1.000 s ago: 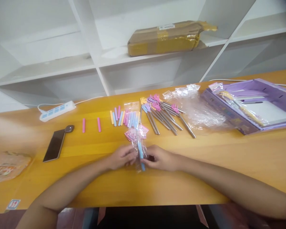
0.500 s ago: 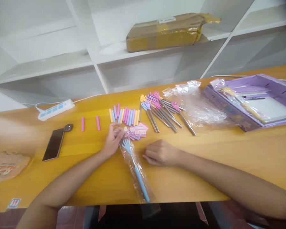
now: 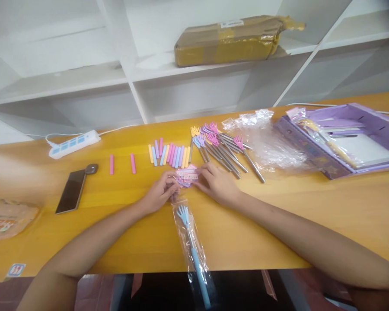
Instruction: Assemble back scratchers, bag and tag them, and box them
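Observation:
My left hand [image 3: 162, 190] is closed at the left side of a small pile of pink and purple cards [image 3: 187, 176]; what its fingers pinch is too small to make out. My right hand [image 3: 218, 181] touches the right side of the same pile with its fingers apart. Below the left hand lies a blue claw-headed scratcher [image 3: 197, 263] in a clear bag, its lower end past the table's front edge. Behind the cards are several coloured tubes [image 3: 171, 155] and, to their right, several metal rods with coloured claw heads [image 3: 225, 155].
At the right stands a purple box [image 3: 340, 166] beside a heap of clear bags [image 3: 272, 142]. A phone [image 3: 71, 191], a power strip [image 3: 74, 144] and two pink tubes [image 3: 132, 164] are on the left. A taped carton [image 3: 227, 43] sits on the shelf behind.
My right hand has moved up and left to the cards and its fingers have opened. The bagged blue scratcher has shifted down and right, towards the front edge. My left hand has moved slightly right and down.

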Tool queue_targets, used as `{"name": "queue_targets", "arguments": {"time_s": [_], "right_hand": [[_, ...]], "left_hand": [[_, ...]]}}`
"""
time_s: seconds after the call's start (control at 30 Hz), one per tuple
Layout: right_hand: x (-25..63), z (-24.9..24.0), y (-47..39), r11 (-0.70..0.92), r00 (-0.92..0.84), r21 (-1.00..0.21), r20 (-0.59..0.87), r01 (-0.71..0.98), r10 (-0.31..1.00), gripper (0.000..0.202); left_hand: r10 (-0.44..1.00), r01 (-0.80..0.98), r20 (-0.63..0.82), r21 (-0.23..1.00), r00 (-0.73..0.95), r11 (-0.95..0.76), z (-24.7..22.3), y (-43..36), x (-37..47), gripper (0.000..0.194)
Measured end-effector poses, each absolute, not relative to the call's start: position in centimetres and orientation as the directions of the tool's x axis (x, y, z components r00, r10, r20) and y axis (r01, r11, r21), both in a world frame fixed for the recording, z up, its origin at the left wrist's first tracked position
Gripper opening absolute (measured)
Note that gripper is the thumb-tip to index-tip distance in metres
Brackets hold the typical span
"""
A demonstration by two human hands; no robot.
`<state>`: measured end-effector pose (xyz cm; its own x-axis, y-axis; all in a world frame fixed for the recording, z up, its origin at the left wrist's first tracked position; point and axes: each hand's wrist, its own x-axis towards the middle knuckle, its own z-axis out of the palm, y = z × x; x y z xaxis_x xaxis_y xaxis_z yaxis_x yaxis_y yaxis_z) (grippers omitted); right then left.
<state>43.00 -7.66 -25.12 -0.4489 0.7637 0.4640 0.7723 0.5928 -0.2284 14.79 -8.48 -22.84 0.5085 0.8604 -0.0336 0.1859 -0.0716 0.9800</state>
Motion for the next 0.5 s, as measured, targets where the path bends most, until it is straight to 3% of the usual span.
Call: {"name": "queue_targets", "arguments": {"time_s": [0.17, 0.37, 0.5], "right_hand": [[43.11, -24.9, -7.52, 0.589, -0.462, -0.249, 0.422, 0.769, 0.78, 0.033], [43.03, -24.97, -7.47, 0.588, -0.459, -0.24, 0.43, 0.772, 0.777, 0.027], [43.05, -24.52, -7.49, 0.593, -0.437, -0.331, 0.438, 0.734, 0.785, 0.018]], "left_hand": [[0.858, 0.179, 0.002, 0.978, 0.514, -0.11, -22.93, -8.35, 14.7, 0.03], [0.806, 0.23, 0.015, 0.955, 0.592, -0.187, -22.54, -8.11, 14.31, 0.036], [0.788, 0.168, 0.015, 0.974, 0.615, -0.15, -22.26, -8.13, 14.39, 0.032]]}}
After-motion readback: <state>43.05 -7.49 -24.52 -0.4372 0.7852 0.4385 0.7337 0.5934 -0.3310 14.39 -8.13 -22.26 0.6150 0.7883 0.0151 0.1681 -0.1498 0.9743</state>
